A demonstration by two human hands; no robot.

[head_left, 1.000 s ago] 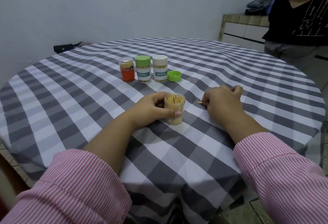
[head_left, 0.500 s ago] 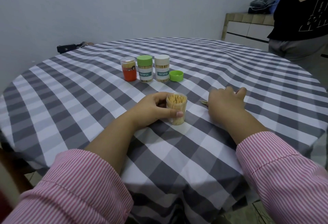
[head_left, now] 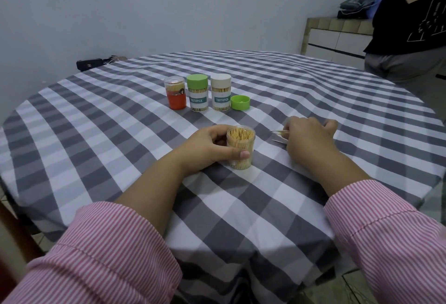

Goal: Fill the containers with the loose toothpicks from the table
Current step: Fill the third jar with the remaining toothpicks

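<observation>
Three jars done: orange jar (head_left: pixel 175 96), green-lidded jar (head_left: pixel 197 92) and cream-lidded jar (head_left: pixel 221 92) stand capped at the far centre.
Open jar: your left hand (head_left: pixel 209 144) grips the packed toothpick jar (head_left: pixel 240 147), uncapped.
Left to do: your right hand (head_left: pixel 307 136) pinches loose toothpicks (head_left: pixel 279 131) just right of it; green lid (head_left: pixel 240 102) waits.
Counter: grey-white checked cloth (head_left: pixel 120 135), white wall behind.

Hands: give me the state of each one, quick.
Left hand: fingers curled round the clear open plastic container packed with toothpicks.
Right hand: pinching thin wooden toothpicks just above the table.
</observation>
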